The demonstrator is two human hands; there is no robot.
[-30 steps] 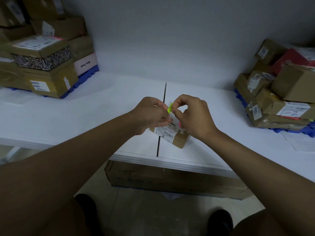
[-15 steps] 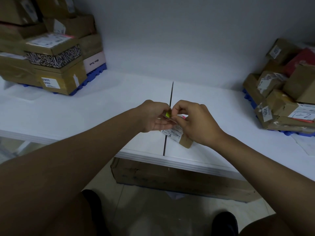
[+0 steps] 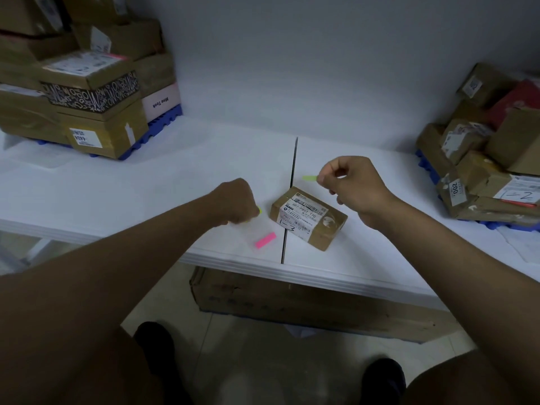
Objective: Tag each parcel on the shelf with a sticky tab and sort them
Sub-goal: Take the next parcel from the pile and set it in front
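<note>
Head view, left to right: at the far left a stack of parcels (image 3: 87, 92) sits on a blue pallet (image 3: 157, 124) at the back of the white shelf (image 3: 146, 185); I cannot tell whether any of these carry a tab. Nearer the middle, my left hand (image 3: 236, 201) is curled into a loose fist just above the shelf, with a sliver of yellow-green showing at its fingertips, which I take to be the pad of tabs (image 3: 259, 211) it grips. Just beside it a pink tab strip (image 3: 265, 240) lies flat near the front edge. Across the seam between the shelf boards sits the small parcel (image 3: 308, 217), label up and marked by hand, with no tab on it that I can see. Above it my right hand (image 3: 350, 182) pinches a single green sticky tab (image 3: 309, 178) between thumb and forefinger, held clear of the box. At the far right a looser heap of parcels (image 3: 491, 147) rests on another blue pallet.

I judge this parcel half done: the tab is peeled off but not yet stuck on, and the box must then be sorted. Much of the task seems left.
</note>
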